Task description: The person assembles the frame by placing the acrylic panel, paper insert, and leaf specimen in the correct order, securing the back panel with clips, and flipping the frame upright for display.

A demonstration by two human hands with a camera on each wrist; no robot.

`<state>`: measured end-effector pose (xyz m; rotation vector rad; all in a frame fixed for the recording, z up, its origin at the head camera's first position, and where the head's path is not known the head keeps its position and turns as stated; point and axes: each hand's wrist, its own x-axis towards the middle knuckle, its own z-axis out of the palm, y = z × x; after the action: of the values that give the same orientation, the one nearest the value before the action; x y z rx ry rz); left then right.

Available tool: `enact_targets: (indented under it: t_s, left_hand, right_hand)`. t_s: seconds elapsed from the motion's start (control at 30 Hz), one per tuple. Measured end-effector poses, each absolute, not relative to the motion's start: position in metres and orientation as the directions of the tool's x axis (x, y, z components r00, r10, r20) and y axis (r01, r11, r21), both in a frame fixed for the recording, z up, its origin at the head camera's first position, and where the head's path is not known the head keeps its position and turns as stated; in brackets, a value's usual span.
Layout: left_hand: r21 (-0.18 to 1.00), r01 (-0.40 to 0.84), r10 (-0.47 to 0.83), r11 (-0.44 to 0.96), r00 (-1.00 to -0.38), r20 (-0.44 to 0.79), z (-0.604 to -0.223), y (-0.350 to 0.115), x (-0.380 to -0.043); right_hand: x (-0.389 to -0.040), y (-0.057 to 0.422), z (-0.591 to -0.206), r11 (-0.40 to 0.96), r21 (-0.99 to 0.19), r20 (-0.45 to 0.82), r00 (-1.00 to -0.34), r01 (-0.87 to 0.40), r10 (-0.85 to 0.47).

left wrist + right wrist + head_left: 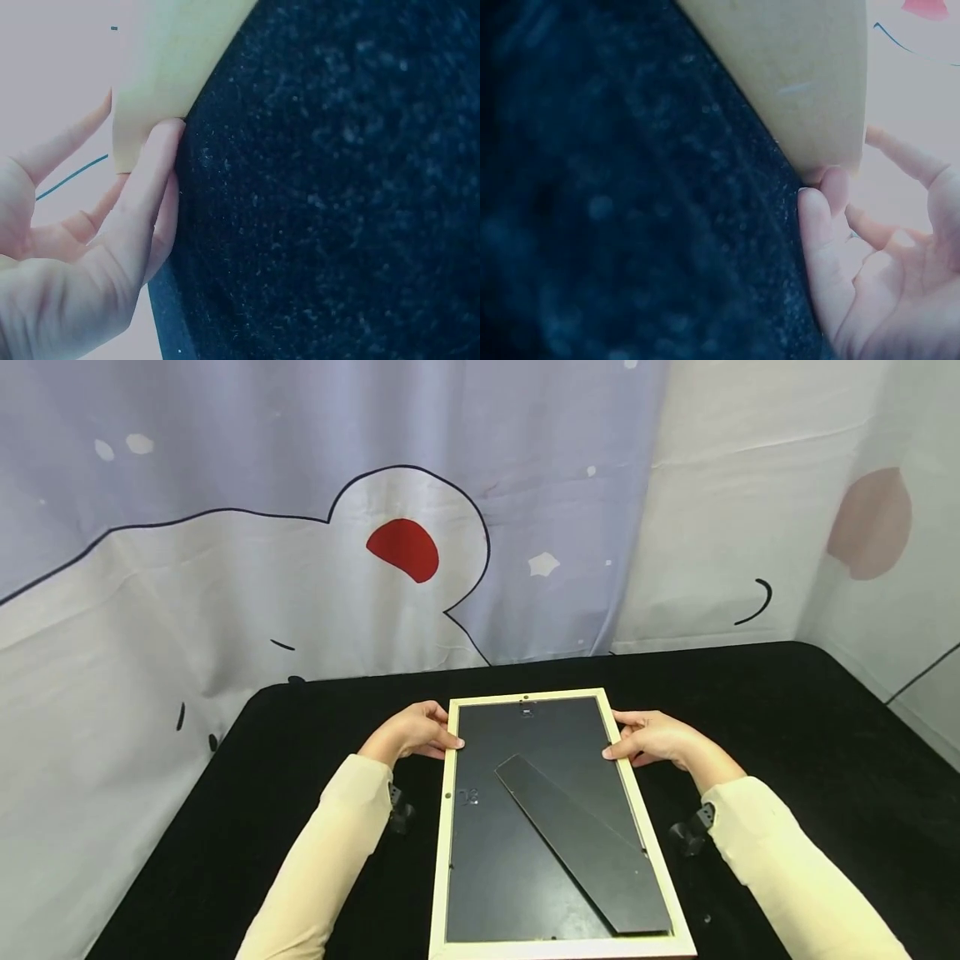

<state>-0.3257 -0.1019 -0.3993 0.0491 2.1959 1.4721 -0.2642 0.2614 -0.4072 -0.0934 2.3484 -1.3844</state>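
Observation:
A picture frame [444, 843] with a pale wooden rim shows its back to me in the head view. Its dark backing board [487, 885] carries a slanting easel leg [585, 852], which lies close against it. My left hand [416, 731] grips the left side near the far corner, thumb on top of the rim. On the opposite side my right hand [652, 739] holds the rim in the same way. Both wrist views show fingertips against the rim's outer side [161, 75], low by the black cloth. Whether the whole frame touches the table is unclear.
Black cloth covers the table [787, 718]. Behind it hangs a printed curtain [300, 585] in pale blue and white. Small metal hangers [527, 711] sit on the backing board. A tiny shiny speck [707, 918] lies right of the frame.

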Motion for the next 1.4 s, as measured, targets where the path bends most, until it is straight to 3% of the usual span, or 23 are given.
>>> enact_targets:
  t_s: [0.83,1.13,1.4]
  left_hand:
    - [0.900,-0.224,0.358,0.374,-0.860,-0.363,-0.402,-0.109,-0.326]
    - [0.909,-0.161,0.363,0.383,-0.879,-0.309,-0.401,-0.110,-0.296]
    - [0.924,-0.086,0.367,0.373,-0.901,-0.232,-0.406,-0.110,-0.246]
  right_hand:
    - [-0.264,0.260,-0.406,0.512,-0.849,-0.314,-0.906,0.135,-0.282]
    - [-0.263,0.264,-0.404,0.521,-0.843,-0.328,-0.895,0.133,-0.302]
    - [-0.263,0.262,-0.396,0.549,-0.829,-0.324,-0.892,0.108,-0.314]
